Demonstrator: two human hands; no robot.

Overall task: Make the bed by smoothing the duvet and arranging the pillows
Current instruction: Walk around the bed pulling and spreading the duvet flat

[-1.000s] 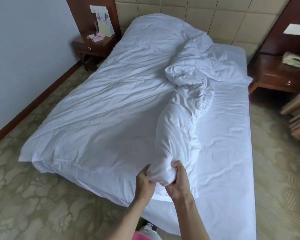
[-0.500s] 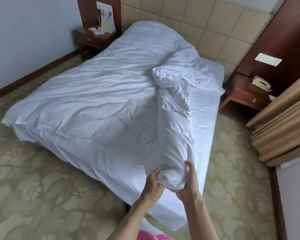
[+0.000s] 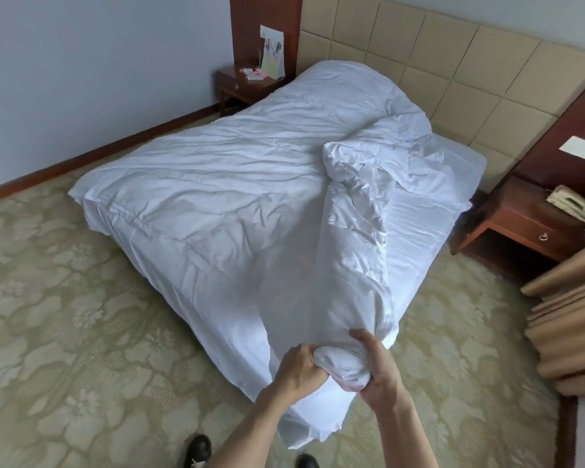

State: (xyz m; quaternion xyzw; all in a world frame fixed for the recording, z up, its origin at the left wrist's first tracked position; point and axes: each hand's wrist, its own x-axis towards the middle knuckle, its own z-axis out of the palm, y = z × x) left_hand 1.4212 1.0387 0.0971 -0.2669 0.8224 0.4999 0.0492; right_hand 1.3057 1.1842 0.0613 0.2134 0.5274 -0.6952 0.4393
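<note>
The white duvet lies spread and creased over the left part of the bed, hanging over its left edge and foot; its right side is folded back on itself into a long bunched roll that runs from near the headboard down to the foot corner, leaving the white sheet bare on the bed's right side. The near end of that roll is lifted off the mattress and held in front of the person at the foot corner; the left hand grips it from the left, fingers curled into the cloth; the right hand grips it from the right, thumb over the top and fingers wrapped beneath; the two hands sit close together with the gathered end of the duvet between them. Loose duvet cloth hangs below the hands toward the patterned carpet. A mound under the duvet rises at the head of the bed; whether it is a pillow cannot be told. A wooden nightstand stands to the left of the headboard with a card and small items on it; another nightstand to the right carries a telephone; beige curtains hang at the right edge; two dark shoes show at the bottom.
</note>
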